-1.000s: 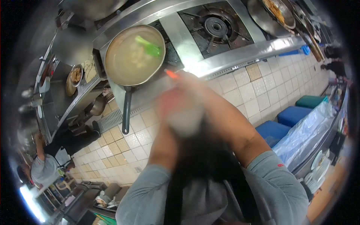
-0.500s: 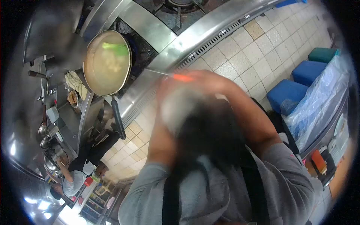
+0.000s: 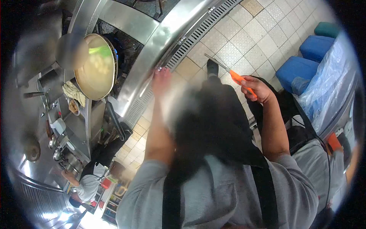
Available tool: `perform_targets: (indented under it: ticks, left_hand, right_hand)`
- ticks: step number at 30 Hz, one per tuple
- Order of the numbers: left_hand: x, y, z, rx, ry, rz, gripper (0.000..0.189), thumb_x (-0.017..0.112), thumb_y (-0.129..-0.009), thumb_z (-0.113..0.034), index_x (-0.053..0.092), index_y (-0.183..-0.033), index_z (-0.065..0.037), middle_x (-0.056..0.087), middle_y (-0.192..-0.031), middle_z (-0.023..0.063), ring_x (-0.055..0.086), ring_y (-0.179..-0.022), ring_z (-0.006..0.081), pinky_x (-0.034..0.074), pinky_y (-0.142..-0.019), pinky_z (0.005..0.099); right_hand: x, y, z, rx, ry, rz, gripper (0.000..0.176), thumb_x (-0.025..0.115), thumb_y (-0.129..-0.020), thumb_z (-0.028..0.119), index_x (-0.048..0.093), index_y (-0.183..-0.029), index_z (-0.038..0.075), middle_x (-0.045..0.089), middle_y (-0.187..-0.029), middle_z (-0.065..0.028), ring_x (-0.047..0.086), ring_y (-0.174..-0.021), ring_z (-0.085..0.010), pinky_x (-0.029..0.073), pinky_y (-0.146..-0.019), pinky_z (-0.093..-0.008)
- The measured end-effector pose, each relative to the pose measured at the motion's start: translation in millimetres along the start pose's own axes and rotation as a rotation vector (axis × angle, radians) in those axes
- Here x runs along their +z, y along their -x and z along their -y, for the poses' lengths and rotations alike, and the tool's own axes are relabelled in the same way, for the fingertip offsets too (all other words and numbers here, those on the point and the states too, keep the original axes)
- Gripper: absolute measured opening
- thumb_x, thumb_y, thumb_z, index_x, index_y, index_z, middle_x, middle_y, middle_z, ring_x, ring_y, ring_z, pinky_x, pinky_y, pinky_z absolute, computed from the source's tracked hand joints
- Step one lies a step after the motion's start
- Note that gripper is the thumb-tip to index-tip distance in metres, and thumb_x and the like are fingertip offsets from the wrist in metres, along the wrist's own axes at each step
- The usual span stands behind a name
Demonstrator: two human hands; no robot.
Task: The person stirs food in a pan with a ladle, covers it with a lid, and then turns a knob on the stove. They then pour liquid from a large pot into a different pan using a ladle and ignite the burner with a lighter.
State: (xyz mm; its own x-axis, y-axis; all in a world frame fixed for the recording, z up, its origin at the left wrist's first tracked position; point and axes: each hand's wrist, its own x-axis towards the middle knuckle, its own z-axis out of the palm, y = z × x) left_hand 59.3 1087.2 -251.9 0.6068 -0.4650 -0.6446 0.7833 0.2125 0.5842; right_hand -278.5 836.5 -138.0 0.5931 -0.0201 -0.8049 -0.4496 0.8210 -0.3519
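In the head view my right hand [image 3: 257, 88] is wrapped round the orange handle of a long-necked lighter [image 3: 243, 82], its thin metal tube pointing up and left over the floor. My left hand [image 3: 162, 79], hazy behind a smudge, reaches to the steel front edge of the stove [image 3: 146, 65]. Its fingertips overlap small metal fittings there; its finger shape is unclear. Farther left, a wide pan [image 3: 91, 84] with pale liquid, a green stalk [image 3: 100, 50] and pale pieces sits on a burner. Blue flame shows at the pan's right side, and its black handle [image 3: 115, 117] sticks out toward me.
A dough-coloured cloth [image 3: 73, 92] and a small bowl [image 3: 73, 107] lie left of the pan. Ladles [image 3: 53, 143] stand beyond. One person [image 3: 89, 187] works at lower left, another [image 3: 322, 162] is close on my right. Blue containers [image 3: 293, 72] and plastic sheeting [image 3: 324, 91] stand right.
My hands, close together before, are now apart: the right has swung right with the lighter, the left stays by the stove edge. The view has shifted, and a person has appeared on the right.
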Motion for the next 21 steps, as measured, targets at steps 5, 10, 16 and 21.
perform_targets:
  ticks: [5, 10, 16, 21]
  left_hand:
    - [13, 4, 2, 0.062, -0.066, -0.19, 0.027, 0.056, -0.098, -0.026, 0.056, -0.111, -0.002, 0.064, -0.107, 0.0111, 0.061, -0.106, 0.0262, 0.05, -0.093, 0.0374]
    - [17, 3, -1, 0.038, -0.076, -0.222, 0.024, 0.053, -0.099, -0.023, 0.057, -0.109, -0.003, 0.064, -0.105, 0.0105, 0.062, -0.102, 0.0248, 0.05, -0.093, 0.038]
    - [20, 5, -2, 0.047, -0.063, -0.183, 0.027, 0.054, -0.099, -0.026, 0.057, -0.113, -0.003, 0.064, -0.106, 0.0116, 0.062, -0.102, 0.0246, 0.049, -0.095, 0.0381]
    - [26, 9, -4, 0.035, -0.119, -0.218, 0.037, 0.056, -0.097, -0.032, 0.052, -0.121, -0.003, 0.062, -0.112, 0.0127, 0.061, -0.107, 0.027, 0.047, -0.098, 0.0413]
  right_hand:
    - [-16, -4, -41, 0.076, -0.069, -0.15, 0.044, 0.063, -0.091, 0.029, 0.053, -0.126, 0.005, 0.052, -0.068, -0.0004, 0.038, -0.04, -0.0039, 0.027, -0.033, -0.0187]
    - [-19, -11, -69, 0.105, -0.056, -0.256, 0.042, 0.063, -0.091, 0.03, 0.053, -0.125, 0.007, 0.051, -0.067, -0.0005, 0.037, -0.04, -0.0049, 0.026, -0.034, -0.0195]
    - [-20, -10, -90, 0.106, -0.071, -0.29, 0.044, 0.062, -0.092, 0.03, 0.05, -0.128, 0.009, 0.05, -0.067, -0.0005, 0.038, -0.041, -0.006, 0.027, -0.034, -0.0205]
    - [-15, -5, -111, 0.081, -0.091, -0.332, 0.045, 0.062, -0.092, 0.031, 0.05, -0.129, 0.009, 0.05, -0.067, -0.0004, 0.038, -0.042, -0.006, 0.027, -0.035, -0.0208]
